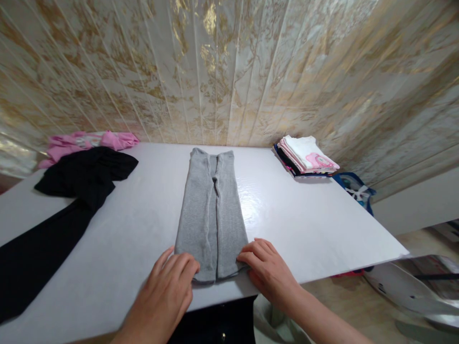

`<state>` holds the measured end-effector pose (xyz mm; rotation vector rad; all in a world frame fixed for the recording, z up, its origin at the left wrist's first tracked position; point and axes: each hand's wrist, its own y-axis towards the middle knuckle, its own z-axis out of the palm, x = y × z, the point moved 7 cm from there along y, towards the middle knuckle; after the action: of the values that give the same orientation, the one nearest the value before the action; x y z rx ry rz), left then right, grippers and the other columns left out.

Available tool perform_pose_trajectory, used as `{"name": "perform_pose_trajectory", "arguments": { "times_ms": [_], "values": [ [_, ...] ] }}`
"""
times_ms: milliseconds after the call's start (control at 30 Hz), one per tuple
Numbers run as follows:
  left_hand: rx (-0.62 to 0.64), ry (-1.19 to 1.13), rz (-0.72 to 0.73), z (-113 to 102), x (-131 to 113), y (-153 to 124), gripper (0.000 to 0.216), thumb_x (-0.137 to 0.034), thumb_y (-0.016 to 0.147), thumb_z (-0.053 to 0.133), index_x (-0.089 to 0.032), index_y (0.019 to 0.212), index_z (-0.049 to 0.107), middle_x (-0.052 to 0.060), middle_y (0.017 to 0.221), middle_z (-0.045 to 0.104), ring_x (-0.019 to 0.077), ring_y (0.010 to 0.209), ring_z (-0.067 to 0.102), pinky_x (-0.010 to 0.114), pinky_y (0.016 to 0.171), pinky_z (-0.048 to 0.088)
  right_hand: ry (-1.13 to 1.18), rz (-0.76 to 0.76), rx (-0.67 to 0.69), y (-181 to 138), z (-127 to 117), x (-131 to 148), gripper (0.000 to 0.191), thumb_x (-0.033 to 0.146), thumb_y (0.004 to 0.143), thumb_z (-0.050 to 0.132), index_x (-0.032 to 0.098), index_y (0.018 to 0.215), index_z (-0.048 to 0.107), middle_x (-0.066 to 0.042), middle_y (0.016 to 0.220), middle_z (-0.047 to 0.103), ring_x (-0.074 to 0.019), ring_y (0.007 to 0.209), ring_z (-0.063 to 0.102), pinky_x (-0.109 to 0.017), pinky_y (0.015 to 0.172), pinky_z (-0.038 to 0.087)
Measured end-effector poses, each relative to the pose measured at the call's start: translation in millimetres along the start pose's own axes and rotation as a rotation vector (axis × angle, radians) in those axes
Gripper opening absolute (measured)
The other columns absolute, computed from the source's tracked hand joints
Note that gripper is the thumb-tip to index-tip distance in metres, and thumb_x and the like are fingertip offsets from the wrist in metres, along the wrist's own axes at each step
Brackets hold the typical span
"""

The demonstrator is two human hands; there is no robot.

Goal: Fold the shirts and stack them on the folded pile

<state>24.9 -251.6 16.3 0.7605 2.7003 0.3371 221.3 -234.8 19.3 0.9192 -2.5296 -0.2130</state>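
A grey knit garment [193, 210] lies flat on the white table, its long sides folded in so that their edges run close together down the middle. A narrow gap shows between them near the far end. At the near left corner my left hand [168, 282] has its fingers curled over the cloth. My right hand [267, 270] grips the near right corner between thumb and fingers. Parts of both corners are hidden beneath the fingers.
A black garment [79, 191] trails over the table's left side, with a pink garment [89, 139] behind it. A stack of folded clothes [306, 155] sits at the back right, near a blue bag [355, 191]. A patterned curtain [215, 71] hangs behind the white table [315, 229].
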Motion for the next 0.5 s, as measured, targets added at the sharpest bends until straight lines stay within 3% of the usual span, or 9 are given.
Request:
{"name": "perform_pose_trajectory", "arguments": {
  "times_ms": [167,333,500],
  "values": [
    [-0.015,-0.018,0.034,2,0,1,0.040,0.003,0.072,0.039,-0.026,0.097,0.052,0.000,0.092,0.059,0.0195,0.091,0.059,0.045,0.108,0.035,-0.006,0.020,-0.002,2,0,0,0.050,-0.009,0.065,0.043,0.023,0.102,0.057,-0.004,0.096,0.061,-0.0209,0.091,0.052,-0.038,0.084,0.045],
    [-0.056,-0.027,0.084,0,5,0,0.037,-0.003,0.077,0.046,-0.025,0.106,0.052,0.001,0.097,0.061,0.0207,0.095,0.059,0.042,0.104,0.039,0.025,0.052,-0.004,7,0,-2,0.041,-0.005,0.070,0.050,0.022,0.100,0.057,-0.004,0.097,0.061,-0.0206,0.091,0.052,-0.037,0.082,0.045],
    [-0.091,0.014,0.039,0,9,-2,0.040,-0.004,0.076,0.049,-0.025,0.110,0.052,0.003,0.104,0.063,0.0224,0.100,0.059,0.043,0.103,0.039,0.118,0.061,-0.011,10,-1,-2,0.037,-0.003,0.073,0.052,0.023,0.099,0.058,-0.004,0.102,0.062,-0.0200,0.096,0.053,-0.036,0.086,0.044]
  ]
}}
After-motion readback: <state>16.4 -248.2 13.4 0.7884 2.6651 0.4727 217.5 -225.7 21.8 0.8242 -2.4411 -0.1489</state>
